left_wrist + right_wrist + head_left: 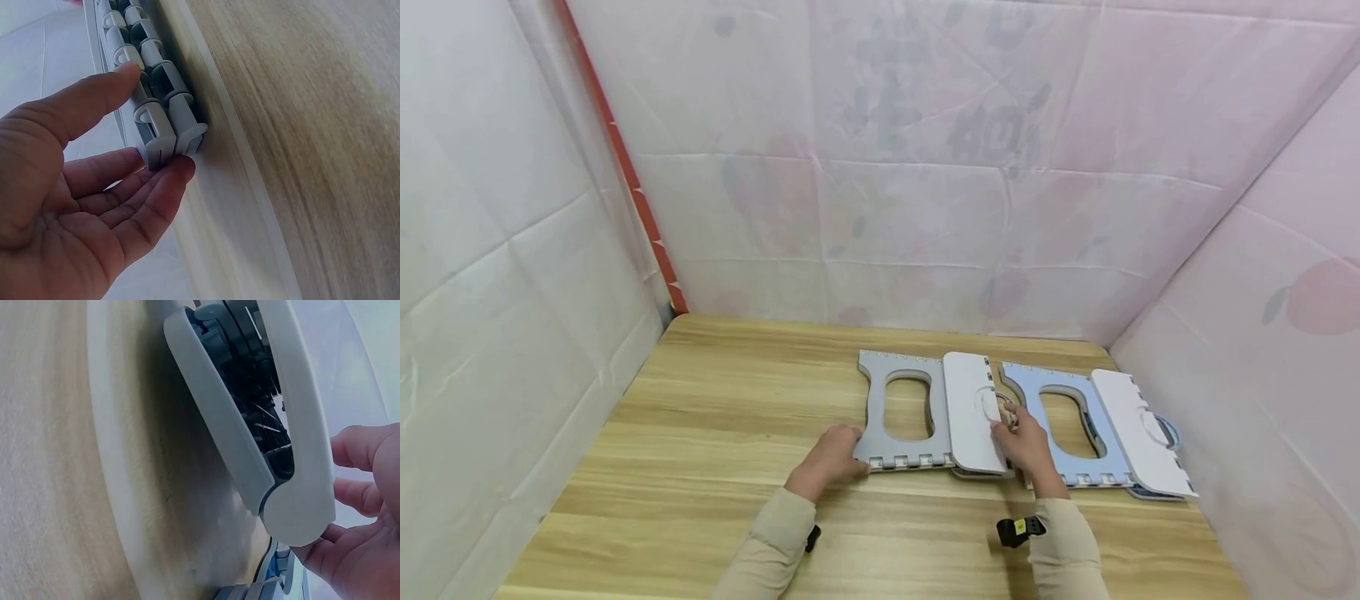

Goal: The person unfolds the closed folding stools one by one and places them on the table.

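Note:
A folded grey and white folding stool lies flat on the wooden table. My left hand holds its near left corner, with the thumb on the hinged edge and fingers curled under the end in the left wrist view. At the right side of the white top panel, beside the carry handle, my right hand grips the edge, thumb on top; some fingertips are hidden behind it. The right wrist view shows a gap between that white panel and the grey part beneath it.
A blue and white folding stool lies folded close on the right, its handle sticking out. The wooden table extends to the left. Pale printed sheets hang at the back and both sides, with a red strip at the left corner.

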The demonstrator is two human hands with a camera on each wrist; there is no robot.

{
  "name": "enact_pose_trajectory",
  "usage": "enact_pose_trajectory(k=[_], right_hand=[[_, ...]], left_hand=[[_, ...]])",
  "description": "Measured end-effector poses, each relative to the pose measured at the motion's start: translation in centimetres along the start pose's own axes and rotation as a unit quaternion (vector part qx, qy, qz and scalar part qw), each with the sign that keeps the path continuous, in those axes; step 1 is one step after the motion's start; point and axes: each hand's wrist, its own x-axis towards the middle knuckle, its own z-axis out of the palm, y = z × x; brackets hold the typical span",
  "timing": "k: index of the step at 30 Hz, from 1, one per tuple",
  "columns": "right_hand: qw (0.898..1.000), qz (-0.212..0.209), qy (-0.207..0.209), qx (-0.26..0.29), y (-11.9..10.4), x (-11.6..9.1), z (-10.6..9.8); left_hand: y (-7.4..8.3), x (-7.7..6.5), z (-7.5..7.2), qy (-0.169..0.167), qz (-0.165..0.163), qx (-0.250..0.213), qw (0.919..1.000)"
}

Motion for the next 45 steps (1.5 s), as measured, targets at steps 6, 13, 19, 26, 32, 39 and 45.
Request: enact_pose_trajectory(k=[6, 13, 19, 26, 32, 39, 45], right_hand=[[1.0, 0.019, -0.008, 0.02, -0.4, 0.0, -0.3], [0.995, 0.052, 0.019, 0.077, -0.9, 0.1, -0.7], [0.993, 0.061, 0.058, 0.077, -1.2, 0.2, -0.7], [0.99, 0.074, 0.066, 0.1, -0.7, 0.4, -0.7], [0.977, 0.083, 0.062, 0.186, -1.1, 0.1, -0.9], [0.964, 0.082, 0.065, 0.245, -0.9, 0.1, -1.0], [0.959, 0.079, 0.067, 0.262, -0.8, -0.1, -1.1]], left_hand=[[0.0, -0.1, -0.1, 0.004, -0.007, 0.001, 1.0], [-0.1, -0.3, -0.3, 0.02, -0.013, 0.004, 0.9997], [-0.1, -0.4, -0.3, 0.021, -0.012, 0.002, 0.9997], [0.4, -0.5, -0.7, 0.014, -0.009, 0.003, 0.9999], [0.3, -0.5, -0.7, 0.007, -0.011, -0.004, 0.9999], [0.0, -0.3, -0.6, 0.005, -0.01, 0.002, 0.9999], [-0.1, -0.5, -0.4, 0.004, -0.016, -0.003, 0.9999]])
